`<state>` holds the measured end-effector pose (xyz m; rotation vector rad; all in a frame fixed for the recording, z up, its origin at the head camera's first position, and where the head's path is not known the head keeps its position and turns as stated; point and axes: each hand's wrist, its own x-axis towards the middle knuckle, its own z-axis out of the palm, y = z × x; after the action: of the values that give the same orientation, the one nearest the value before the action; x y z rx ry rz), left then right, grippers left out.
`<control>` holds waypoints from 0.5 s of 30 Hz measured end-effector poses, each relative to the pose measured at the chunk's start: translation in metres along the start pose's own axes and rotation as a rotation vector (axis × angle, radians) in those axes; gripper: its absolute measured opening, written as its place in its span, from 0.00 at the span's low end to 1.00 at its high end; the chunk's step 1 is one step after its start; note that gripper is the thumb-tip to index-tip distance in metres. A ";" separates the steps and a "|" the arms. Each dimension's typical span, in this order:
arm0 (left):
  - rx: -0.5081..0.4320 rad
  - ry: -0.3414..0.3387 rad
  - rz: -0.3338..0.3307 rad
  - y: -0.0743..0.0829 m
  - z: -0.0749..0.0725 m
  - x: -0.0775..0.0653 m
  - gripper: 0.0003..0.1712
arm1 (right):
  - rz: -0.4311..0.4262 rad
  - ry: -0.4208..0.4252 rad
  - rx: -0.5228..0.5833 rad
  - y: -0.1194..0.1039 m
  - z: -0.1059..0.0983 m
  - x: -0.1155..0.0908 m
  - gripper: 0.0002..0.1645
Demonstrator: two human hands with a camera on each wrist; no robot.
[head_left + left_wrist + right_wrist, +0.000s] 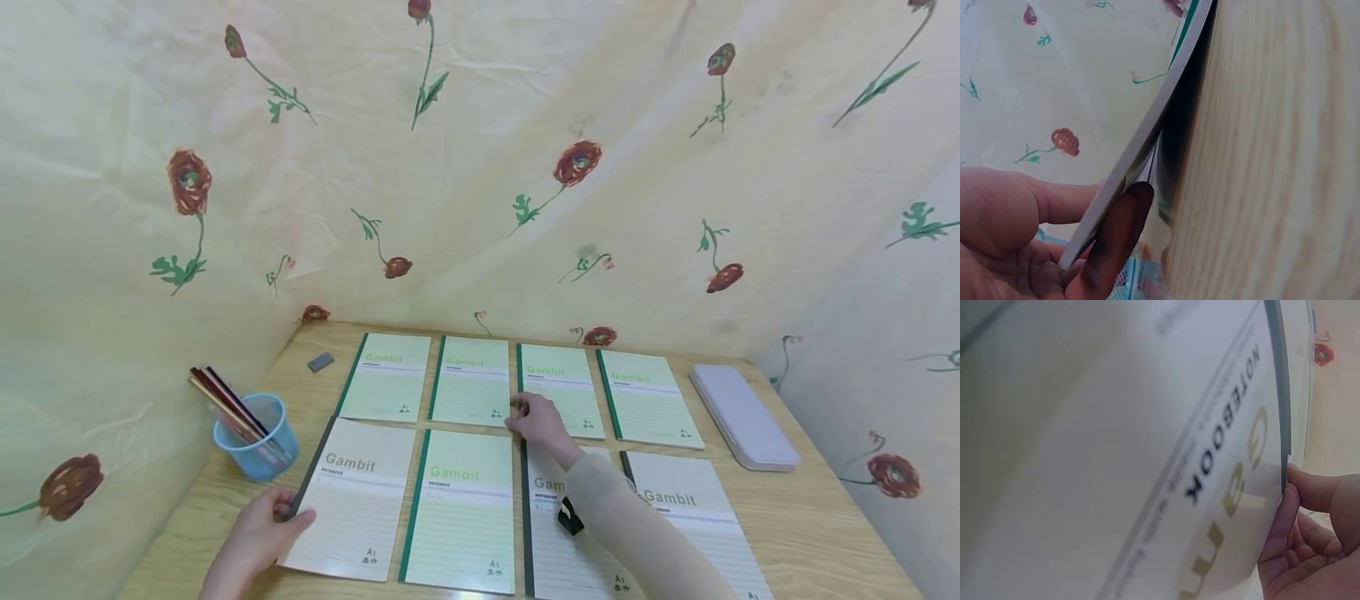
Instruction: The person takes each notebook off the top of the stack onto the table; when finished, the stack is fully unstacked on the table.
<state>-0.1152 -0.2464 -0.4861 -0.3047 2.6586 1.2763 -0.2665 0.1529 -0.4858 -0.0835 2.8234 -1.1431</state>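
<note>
My left hand (258, 533) pinches the left edge of the dark-spined Gambit notebook (352, 508) at the front left. Seen from the left wrist, the thumb lies above this notebook (1129, 159) and a finger is under it, its edge raised off the wooden table. My right hand (542, 423) reaches to the top left corner of another dark-spined notebook (558, 562) in the front row. In the right wrist view, thumb and forefinger pinch that notebook (1116, 462) at its spine corner. The right sleeve covers part of its cover in the head view.
Green-spined notebooks (390, 379) form a back row, and one (465, 517) lies between the two held ones. Another dark-spined notebook (705, 533) is at front right. Around them are a blue pencil cup (258, 454), a grey eraser (321, 362) and a pale case (742, 417).
</note>
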 end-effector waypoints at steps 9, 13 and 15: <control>0.082 0.000 -0.031 0.001 0.001 -0.002 0.27 | -0.003 -0.001 0.004 0.004 0.003 0.002 0.24; 0.148 0.001 -0.020 0.002 0.000 -0.003 0.23 | -0.003 -0.001 0.012 0.004 0.003 0.002 0.24; 0.174 0.000 -0.006 0.001 0.000 -0.004 0.21 | -0.002 0.001 0.012 0.004 0.002 0.002 0.24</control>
<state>-0.1118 -0.2451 -0.4841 -0.2872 2.7427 1.0336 -0.2685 0.1538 -0.4899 -0.0851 2.8176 -1.1609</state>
